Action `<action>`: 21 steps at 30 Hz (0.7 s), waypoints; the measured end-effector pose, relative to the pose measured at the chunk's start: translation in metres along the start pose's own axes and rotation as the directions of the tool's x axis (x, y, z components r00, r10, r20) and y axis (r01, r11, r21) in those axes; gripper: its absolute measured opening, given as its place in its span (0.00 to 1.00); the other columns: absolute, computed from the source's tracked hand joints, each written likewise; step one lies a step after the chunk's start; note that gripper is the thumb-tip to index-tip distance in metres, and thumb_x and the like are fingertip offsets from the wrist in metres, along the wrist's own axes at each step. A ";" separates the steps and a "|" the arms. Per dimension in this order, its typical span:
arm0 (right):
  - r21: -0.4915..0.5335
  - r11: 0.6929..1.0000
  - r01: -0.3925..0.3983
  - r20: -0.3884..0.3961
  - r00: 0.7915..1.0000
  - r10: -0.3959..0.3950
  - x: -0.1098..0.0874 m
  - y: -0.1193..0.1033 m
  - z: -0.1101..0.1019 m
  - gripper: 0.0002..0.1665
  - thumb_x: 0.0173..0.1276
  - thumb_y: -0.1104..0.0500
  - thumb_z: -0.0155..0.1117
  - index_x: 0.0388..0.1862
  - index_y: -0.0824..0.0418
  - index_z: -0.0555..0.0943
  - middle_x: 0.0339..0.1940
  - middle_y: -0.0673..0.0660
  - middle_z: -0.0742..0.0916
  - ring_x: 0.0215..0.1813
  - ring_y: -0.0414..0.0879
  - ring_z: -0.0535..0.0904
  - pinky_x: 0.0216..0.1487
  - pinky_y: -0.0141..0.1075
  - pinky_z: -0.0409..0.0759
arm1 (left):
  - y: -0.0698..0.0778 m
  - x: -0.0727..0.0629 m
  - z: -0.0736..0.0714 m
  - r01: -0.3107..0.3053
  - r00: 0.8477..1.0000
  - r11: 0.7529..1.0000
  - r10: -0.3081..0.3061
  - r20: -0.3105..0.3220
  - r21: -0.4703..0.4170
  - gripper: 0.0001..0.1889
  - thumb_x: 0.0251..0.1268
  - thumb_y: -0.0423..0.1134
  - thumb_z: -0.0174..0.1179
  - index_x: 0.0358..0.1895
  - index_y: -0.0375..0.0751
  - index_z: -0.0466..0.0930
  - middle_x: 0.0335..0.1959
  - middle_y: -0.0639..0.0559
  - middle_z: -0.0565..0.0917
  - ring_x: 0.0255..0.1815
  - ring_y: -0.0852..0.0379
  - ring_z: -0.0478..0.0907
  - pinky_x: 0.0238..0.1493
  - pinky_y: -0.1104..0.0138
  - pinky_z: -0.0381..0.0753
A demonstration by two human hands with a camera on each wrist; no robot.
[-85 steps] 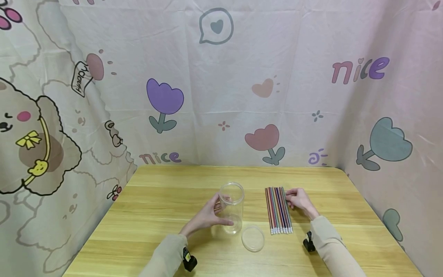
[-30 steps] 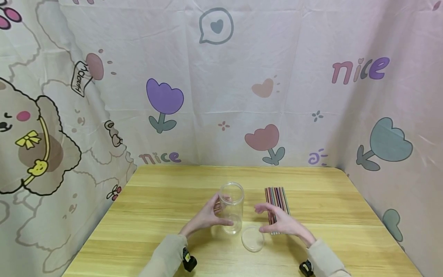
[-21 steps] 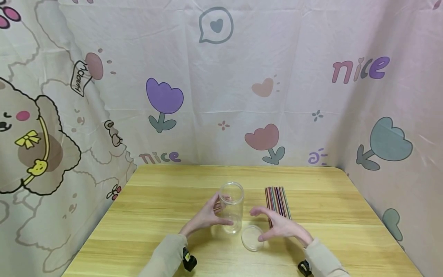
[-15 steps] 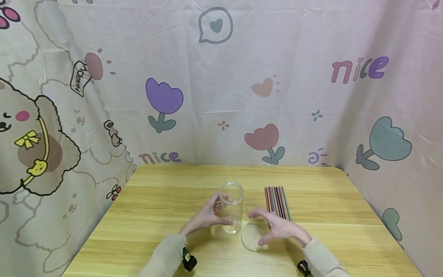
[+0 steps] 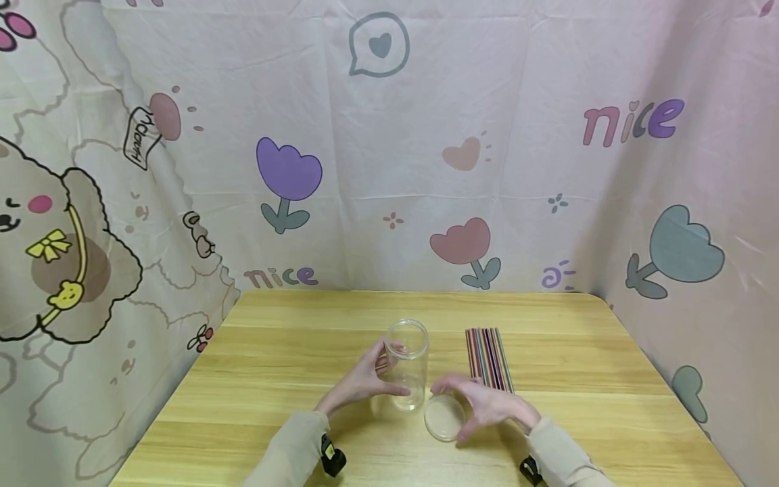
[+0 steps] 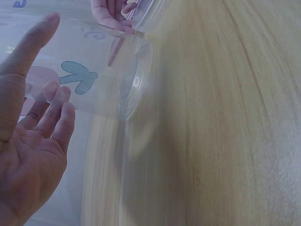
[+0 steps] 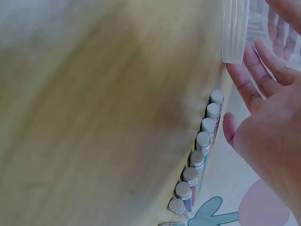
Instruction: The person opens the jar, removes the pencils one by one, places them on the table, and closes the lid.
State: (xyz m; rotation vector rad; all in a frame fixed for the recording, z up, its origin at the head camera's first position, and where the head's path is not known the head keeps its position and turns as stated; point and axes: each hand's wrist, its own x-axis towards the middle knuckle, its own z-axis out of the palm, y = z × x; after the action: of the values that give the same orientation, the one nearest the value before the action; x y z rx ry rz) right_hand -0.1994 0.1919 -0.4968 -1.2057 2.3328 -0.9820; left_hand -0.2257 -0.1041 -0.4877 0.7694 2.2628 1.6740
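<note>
A clear cylindrical jar [image 5: 409,372], without a lid on top, stands upright on the wooden table. My left hand [image 5: 364,379] grips its side, with the thumb in front and the fingers behind. Just right of the jar, a clear round lid [image 5: 444,418] lies flat. My right hand [image 5: 483,402] spreads over the lid's right side, thumb by the near edge and fingers at the far edge. In the right wrist view the fingertips [image 7: 235,70] meet the lid's rim [image 7: 234,33], or nearly so. A row of colored pencils [image 5: 491,355] lies behind that hand, partly hidden.
White eraser ends [image 7: 203,140] of the pencils face the near side in the right wrist view. Printed cloth [image 5: 389,169] hangs behind the table [image 5: 292,325] and along both sides.
My right hand has left the right side of the pencils, crossed over them leftward and come down around the lid. The left hand keeps its grip on the jar.
</note>
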 end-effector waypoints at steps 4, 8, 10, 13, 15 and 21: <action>-0.057 0.998 -0.028 0.000 1.000 0.028 0.001 -0.002 0.001 0.52 0.43 0.57 0.84 0.68 0.57 0.69 0.68 0.57 0.77 0.66 0.53 0.73 0.69 0.53 0.71 | 0.000 0.000 0.000 -0.002 1.000 1.000 0.002 0.001 0.004 0.44 0.48 0.35 0.79 0.68 0.39 0.63 0.70 0.38 0.71 0.74 0.33 0.68 0.77 0.44 0.68; -0.115 0.993 -0.023 -0.003 1.000 0.023 0.001 -0.004 0.001 0.51 0.41 0.58 0.84 0.67 0.55 0.70 0.66 0.56 0.78 0.64 0.52 0.73 0.67 0.50 0.69 | 0.001 0.000 0.000 -0.004 1.000 1.000 0.004 0.004 -0.005 0.44 0.48 0.34 0.79 0.68 0.39 0.63 0.70 0.37 0.71 0.73 0.33 0.68 0.77 0.44 0.68; -0.130 0.991 -0.016 -0.002 1.000 0.016 0.002 -0.004 0.001 0.50 0.41 0.59 0.84 0.66 0.55 0.70 0.66 0.57 0.78 0.64 0.53 0.73 0.67 0.51 0.69 | 0.001 0.000 0.000 -0.003 1.000 1.000 0.003 0.004 -0.013 0.43 0.48 0.34 0.79 0.68 0.39 0.63 0.70 0.36 0.71 0.73 0.33 0.68 0.77 0.44 0.68; -0.141 0.990 -0.010 0.001 1.000 0.010 0.002 -0.004 0.001 0.49 0.42 0.60 0.84 0.65 0.54 0.71 0.66 0.57 0.78 0.65 0.54 0.72 0.66 0.54 0.69 | 0.001 -0.001 0.000 -0.002 1.000 1.000 0.002 0.005 -0.020 0.43 0.48 0.34 0.79 0.68 0.39 0.63 0.71 0.35 0.70 0.74 0.33 0.68 0.77 0.44 0.68; -0.146 0.989 -0.022 -0.001 1.000 0.022 0.003 -0.004 0.002 0.48 0.42 0.60 0.83 0.64 0.53 0.71 0.66 0.56 0.78 0.65 0.53 0.72 0.67 0.54 0.68 | 0.001 -0.001 0.000 -0.002 1.000 1.000 0.002 0.004 -0.024 0.43 0.47 0.33 0.79 0.68 0.39 0.63 0.71 0.35 0.70 0.74 0.32 0.67 0.77 0.44 0.67; -0.146 0.989 -0.034 -0.005 0.999 0.034 0.005 -0.004 0.003 0.47 0.43 0.59 0.83 0.64 0.54 0.72 0.65 0.55 0.79 0.65 0.50 0.73 0.67 0.54 0.73 | 0.001 -0.001 0.000 -0.004 1.000 1.000 0.004 0.004 -0.023 0.44 0.47 0.33 0.78 0.68 0.39 0.63 0.71 0.35 0.70 0.74 0.32 0.67 0.77 0.43 0.67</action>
State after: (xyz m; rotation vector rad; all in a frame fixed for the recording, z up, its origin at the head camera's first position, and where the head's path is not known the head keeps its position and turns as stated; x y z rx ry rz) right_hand -0.1981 0.1853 -0.4957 -1.2143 2.4549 -0.8135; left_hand -0.2245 -0.1046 -0.4870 0.7723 2.2366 1.6952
